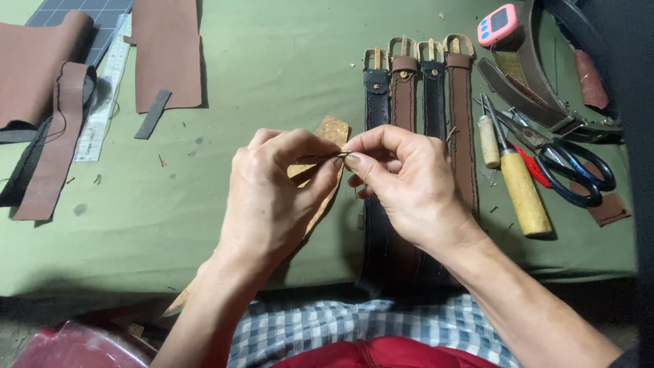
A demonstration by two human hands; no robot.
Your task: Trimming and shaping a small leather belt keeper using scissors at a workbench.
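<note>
Hands — left [272, 197], right [402, 184] — each grip pinching tan strap [332, 131] (over belts [415, 102]).

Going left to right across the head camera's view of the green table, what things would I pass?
Brown leather strip → ruler → left hand → right hand → wooden-handled awl → scissors

Above the front edge of the green bench [272, 61], the left hand [269, 197] and the right hand [409, 184] meet at the fingertips and pinch a thin tan leather strip [332, 129] between them. Four belts [417, 88] lie side by side under the right hand, buckles toward the far edge. Scissors [569, 163] and a wooden-handled awl [523, 187] lie near the right edge, and brown leather pieces [167, 48] lie at the far left corner.
</note>
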